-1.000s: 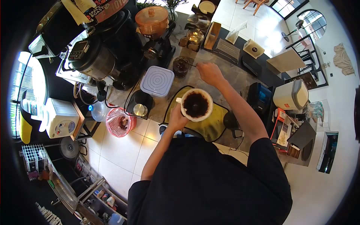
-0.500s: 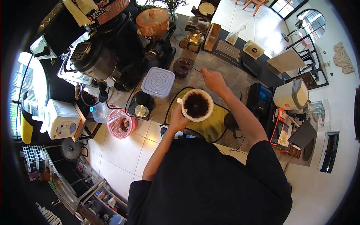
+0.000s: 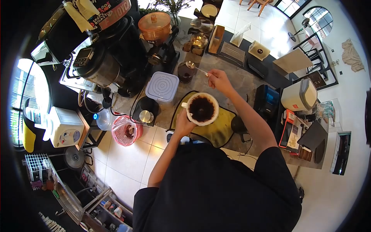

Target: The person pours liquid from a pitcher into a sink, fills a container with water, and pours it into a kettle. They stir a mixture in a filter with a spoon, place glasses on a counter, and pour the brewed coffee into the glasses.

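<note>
A white dripper point(image 3: 184, 104) with a paper filter and dark wet coffee grounds point(image 3: 201, 108) is in my left hand point(image 3: 184, 123), whose fingers wrap round its side above the yellow and black cloth point(image 3: 216, 133). My right hand point(image 3: 218, 80) pinches the handle of a metal spoon point(image 3: 190, 65). The spoon's bowl is over the rim of a glass vessel point(image 3: 186, 75) of dark liquid on the counter. Left of the glass is a square tub with a pale lid point(image 3: 162, 87).
Grinders, one with an orange hopper point(image 3: 154, 27), and a coffee machine point(image 3: 87, 62) stand at the left. A metal pitcher point(image 3: 239, 124) is near my right forearm. A pink basket point(image 3: 127, 131) is below the counter edge. A card terminal point(image 3: 267, 101) is at the right.
The spoon's bowl has risen out of the glass to above its rim. My right hand has turned slightly. My left hand holds the dripper in nearly the same place.
</note>
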The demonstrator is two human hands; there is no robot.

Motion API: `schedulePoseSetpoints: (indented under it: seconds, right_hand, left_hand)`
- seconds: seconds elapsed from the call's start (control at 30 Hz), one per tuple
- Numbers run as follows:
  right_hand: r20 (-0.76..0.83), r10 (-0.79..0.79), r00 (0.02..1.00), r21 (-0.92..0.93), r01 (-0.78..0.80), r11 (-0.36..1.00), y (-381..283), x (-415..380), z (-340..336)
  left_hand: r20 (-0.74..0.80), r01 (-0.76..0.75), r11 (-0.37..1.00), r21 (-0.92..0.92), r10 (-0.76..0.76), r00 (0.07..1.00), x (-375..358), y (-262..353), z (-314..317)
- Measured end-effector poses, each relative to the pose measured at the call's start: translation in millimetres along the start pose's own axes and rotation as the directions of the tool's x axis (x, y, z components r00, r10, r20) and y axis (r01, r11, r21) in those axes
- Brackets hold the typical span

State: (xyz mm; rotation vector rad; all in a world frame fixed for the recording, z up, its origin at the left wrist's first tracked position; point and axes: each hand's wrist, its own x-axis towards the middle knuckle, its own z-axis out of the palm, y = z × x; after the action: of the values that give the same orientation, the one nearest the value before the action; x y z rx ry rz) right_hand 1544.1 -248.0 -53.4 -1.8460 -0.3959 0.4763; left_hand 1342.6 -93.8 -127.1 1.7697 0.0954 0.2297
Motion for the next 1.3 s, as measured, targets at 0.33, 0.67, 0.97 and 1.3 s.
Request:
schedulePoseSetpoints:
  seconds: [0.33, 0.67, 0.97, 1.3]
  right_hand:
    - [0.337, 0.107, 0.935, 0.205, -0.184, 0.961, -73.5, -73.5, -41.1]
    - [0.269, -0.254, 0.929, -0.637, 0.369, 0.677, -105.5, -147.6, -31.5]
    - [0.549, -0.314, 0.775, -0.764, 0.617, 0.187, -100.5, -150.7, -5.0]
    - [0.6, -0.238, 0.764, -0.751, 0.64, 0.162, -98.0, -154.8, 2.1]
  left_hand:
    - [0.014, -0.06, 0.996, -0.062, 0.061, 0.998, 1.8, -9.6, 2.3]
    - [-0.017, -0.058, 0.995, -0.08, 0.057, 0.998, 1.2, -0.3, 1.8]
    - [-0.019, -0.01, 1.0, -0.015, 0.01, 1.0, -0.3, -2.6, 2.4]
    - [-0.013, -0.02, 0.998, -0.055, 0.019, 1.0, 0.0, 9.0, -1.2]
